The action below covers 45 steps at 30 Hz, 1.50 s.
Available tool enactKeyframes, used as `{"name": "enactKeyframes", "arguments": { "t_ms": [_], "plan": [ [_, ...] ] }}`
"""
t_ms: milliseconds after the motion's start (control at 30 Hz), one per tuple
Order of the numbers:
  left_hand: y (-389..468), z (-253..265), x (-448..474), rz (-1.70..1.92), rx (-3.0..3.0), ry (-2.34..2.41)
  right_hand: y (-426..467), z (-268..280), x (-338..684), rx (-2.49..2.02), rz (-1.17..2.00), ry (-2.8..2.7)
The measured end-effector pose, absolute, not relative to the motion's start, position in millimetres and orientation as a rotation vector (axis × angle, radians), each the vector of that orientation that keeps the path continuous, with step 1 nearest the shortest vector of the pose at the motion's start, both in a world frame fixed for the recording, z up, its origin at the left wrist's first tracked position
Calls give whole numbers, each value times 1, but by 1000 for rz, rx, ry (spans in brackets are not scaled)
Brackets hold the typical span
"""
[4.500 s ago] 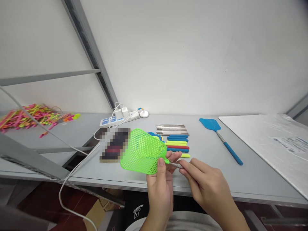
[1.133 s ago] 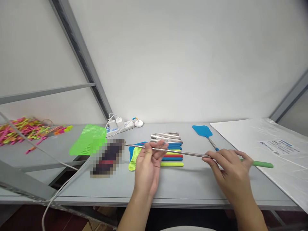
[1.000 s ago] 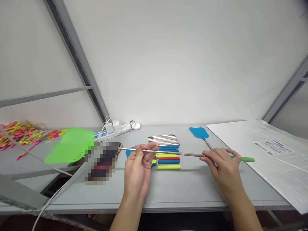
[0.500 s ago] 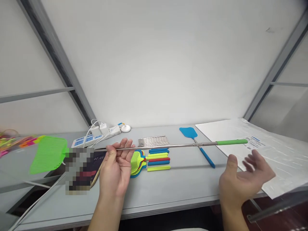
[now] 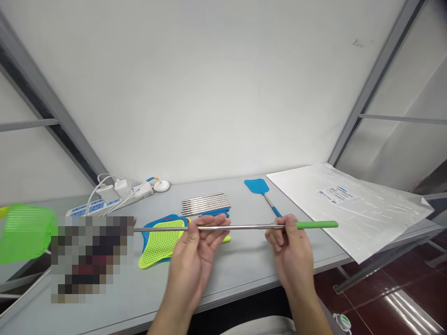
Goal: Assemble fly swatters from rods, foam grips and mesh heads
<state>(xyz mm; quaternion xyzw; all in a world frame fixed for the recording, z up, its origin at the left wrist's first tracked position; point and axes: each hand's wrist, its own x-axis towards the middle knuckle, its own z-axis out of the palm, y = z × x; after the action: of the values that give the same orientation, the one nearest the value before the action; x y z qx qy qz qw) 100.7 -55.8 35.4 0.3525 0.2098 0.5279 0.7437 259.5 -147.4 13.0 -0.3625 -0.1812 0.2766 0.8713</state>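
A long green fly swatter (image 5: 240, 227) with a telescopic metal rod lies level across my view, raised above the table. Its green slatted head is at the far left and its green handle at the right. My left hand (image 5: 196, 253) holds the rod under the thumb, the other fingers stretched out behind it. Close to the handle, my right hand (image 5: 292, 249) pinches the rod. Behind my left hand lie yellow and blue perforated swatter heads (image 5: 161, 242) and blue handles (image 5: 223, 211), partly covered. Several metal rods (image 5: 206, 202) rest in a row beyond them.
A blue fly swatter (image 5: 257, 185) lies behind my right hand. To the right, a white wrapped panel (image 5: 349, 204) overhangs the table's front edge. At the back left are a power strip (image 5: 92, 207) with cables and a white round device (image 5: 161, 186). A pixelated patch hides the left area.
My right hand has moved from below the handle, open, to grip the rod beside it. My left hand now sits further along the rod towards the handle. The view has shifted right.
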Motion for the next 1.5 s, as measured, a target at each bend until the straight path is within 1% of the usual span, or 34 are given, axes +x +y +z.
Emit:
{"name": "enactKeyframes", "arguments": {
  "t_ms": [100,233,300,533,833,1100,1267,1400,1500],
  "plan": [
    [-56,36,105,1177,782,479,-143,9,256,-745,614,-369],
    [-33,48,88,1381,725,531,-147,13,276,-717,507,-260],
    [-26,53,81,1406,736,542,-149,14,290,-705,491,-211],
    [-39,47,91,1293,791,553,-150,12,302,-660,483,-115],
    [-55,35,108,1361,744,537,-149,11,285,-527,467,-174],
    [-98,20,143,1181,850,479,-133,10,230,-564,703,-368],
    [-84,34,120,1152,1005,545,-140,11,248,-641,748,-390],
    [-69,44,86,1272,1011,580,-146,9,265,-631,655,-288],
    [-67,45,67,1220,1072,583,-145,7,273,-705,616,-175]
  ]
}}
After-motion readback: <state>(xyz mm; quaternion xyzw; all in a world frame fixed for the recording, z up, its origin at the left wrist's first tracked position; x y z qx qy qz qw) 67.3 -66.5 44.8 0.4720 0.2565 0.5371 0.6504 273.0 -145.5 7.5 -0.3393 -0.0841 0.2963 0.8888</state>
